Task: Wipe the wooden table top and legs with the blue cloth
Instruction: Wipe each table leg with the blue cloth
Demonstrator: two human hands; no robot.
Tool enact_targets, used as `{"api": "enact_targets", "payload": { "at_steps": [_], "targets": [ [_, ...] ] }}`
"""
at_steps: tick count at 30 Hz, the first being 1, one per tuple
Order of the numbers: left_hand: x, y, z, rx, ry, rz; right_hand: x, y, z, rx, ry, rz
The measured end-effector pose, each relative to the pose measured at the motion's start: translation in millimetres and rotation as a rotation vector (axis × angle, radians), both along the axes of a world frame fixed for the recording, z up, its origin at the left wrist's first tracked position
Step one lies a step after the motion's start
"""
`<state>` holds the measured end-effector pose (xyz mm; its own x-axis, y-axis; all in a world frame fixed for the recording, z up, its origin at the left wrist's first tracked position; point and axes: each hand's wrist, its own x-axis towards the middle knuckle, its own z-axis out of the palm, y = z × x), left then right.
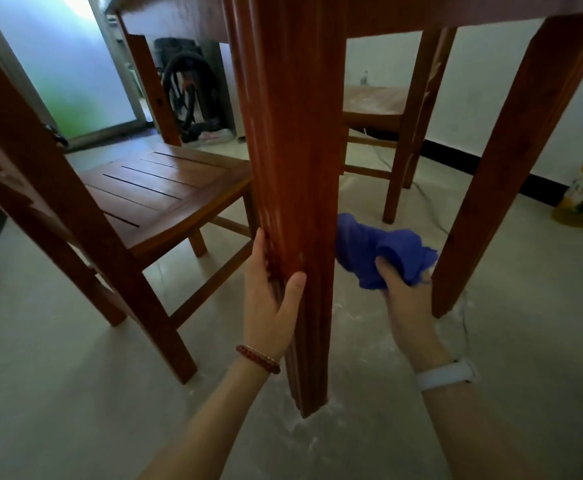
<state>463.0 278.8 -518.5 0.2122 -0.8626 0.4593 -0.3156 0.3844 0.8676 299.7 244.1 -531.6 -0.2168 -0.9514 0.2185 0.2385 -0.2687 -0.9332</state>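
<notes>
My left hand point(269, 299) wraps the near counter leg point(293, 168), thumb on the front face and fingers curled round the left edge, palm flat against the wood. My right hand point(407, 303) is closed on the blue cloth point(380, 251), which is bunched into a soft, crumpled wad; its far end touches the right face of the same leg, above the floor. The leg is a square-section post of glossy reddish-brown wood with shallow grooves running down its length and pale scuffing near my left hand. A second, plainer leg point(511, 161) stands to the right. A slatted wooden chair point(155, 188) sits to the left. The floor point(75, 393) is pale, smooth tile with whitish dust round the leg's foot. A red bead bracelet point(257, 358) circles my left wrist, a white band point(447, 374) my right.
</notes>
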Motion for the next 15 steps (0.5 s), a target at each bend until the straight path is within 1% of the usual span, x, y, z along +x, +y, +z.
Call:
{"api": "enact_targets", "payload": {
  "at_steps": [1,2,3,5,6,7,8,9,10,12,13,14,15],
  "targets": [
    [0,2,2,0.004,0.004,-0.007,9,1,-1,-0.001,-0.067,0.085],
    [0,3,4,0.013,-0.001,-0.006,15,6,-17,0.079,-0.088,0.144],
    [0,3,5,0.028,-0.007,-0.001,19,13,-38,0.21,-0.065,0.163],
    [0,3,5,0.067,-0.009,0.01,12,27,-92,0.518,0.19,0.153],
    [-1,3,5,0.088,-0.012,0.019,2,33,-118,0.662,0.355,0.211],
    [-1,3,5,0.103,-0.023,0.03,-6,39,-134,0.753,0.502,0.276],
    [-1,3,5,0.113,-0.041,0.04,-12,42,-135,0.778,0.575,0.273],
    [0,3,6,0.117,-0.056,0.042,-14,41,-127,0.742,0.566,0.207],
    [1,2,6,0.118,-0.06,0.038,-14,37,-111,0.637,0.513,0.12],
    [3,1,6,0.112,-0.051,0.022,-5,29,-69,0.332,0.394,-0.073],
    [4,1,5,0.106,-0.051,0.013,2,26,-48,0.187,0.341,-0.13],
    [5,1,5,0.098,-0.052,0.006,9,24,-40,0.098,0.294,-0.147],
    [4,1,4,0.089,-0.051,0.003,15,25,-40,0.071,0.261,-0.121]
  ]
}}
